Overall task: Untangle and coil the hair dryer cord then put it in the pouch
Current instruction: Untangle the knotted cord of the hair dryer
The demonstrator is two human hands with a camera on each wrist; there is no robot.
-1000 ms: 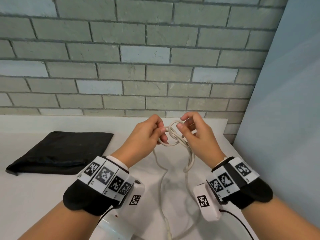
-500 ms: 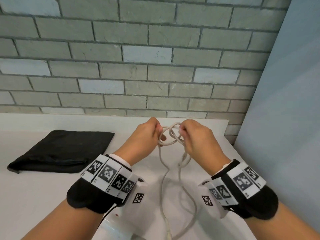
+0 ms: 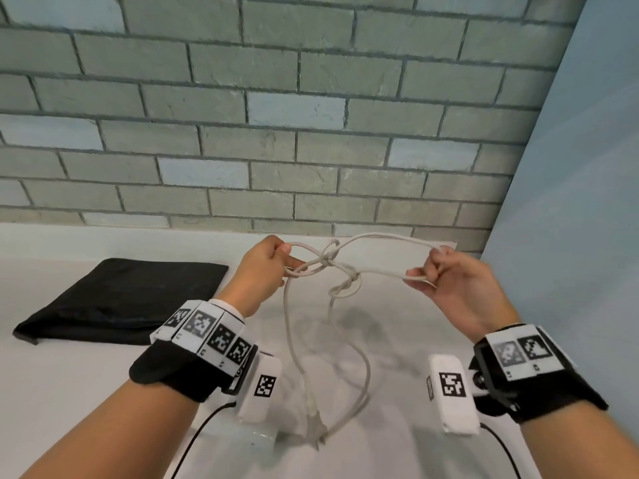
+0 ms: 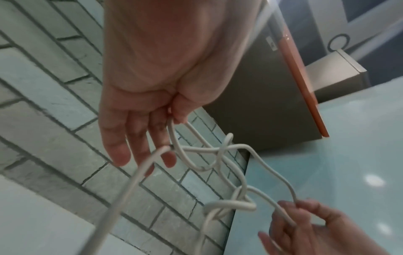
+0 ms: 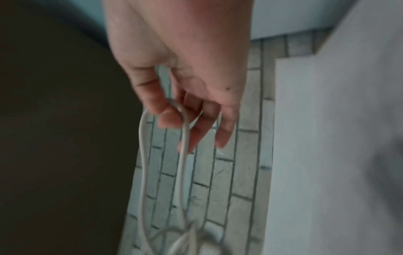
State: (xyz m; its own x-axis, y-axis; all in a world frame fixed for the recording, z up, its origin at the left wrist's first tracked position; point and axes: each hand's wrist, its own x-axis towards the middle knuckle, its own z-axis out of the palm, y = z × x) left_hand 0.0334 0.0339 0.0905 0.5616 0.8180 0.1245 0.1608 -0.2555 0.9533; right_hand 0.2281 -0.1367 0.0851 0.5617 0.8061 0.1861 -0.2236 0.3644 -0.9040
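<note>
A white hair dryer cord (image 3: 345,271) is knotted in mid-air between my hands, above the white counter (image 3: 69,392). My left hand (image 3: 266,267) pinches a loop of the cord (image 4: 174,138) between thumb and fingers. My right hand (image 3: 442,274) pinches the far end of a long loop (image 5: 183,138). Two strands hang from the tangle down to the plug (image 3: 314,426) near the front. Part of the white hair dryer (image 3: 252,440) shows below my left wrist. The black pouch (image 3: 117,299) lies flat on the counter to the left.
A grey brick wall (image 3: 276,115) stands close behind the counter. A pale blue panel (image 3: 570,202) closes off the right side. Thin black cables (image 3: 197,437) trail from both wrist cameras over the counter's front.
My hands have moved apart, the right one far to the right, drawing a long loop out of the tangle. The knot now sits stretched between them.
</note>
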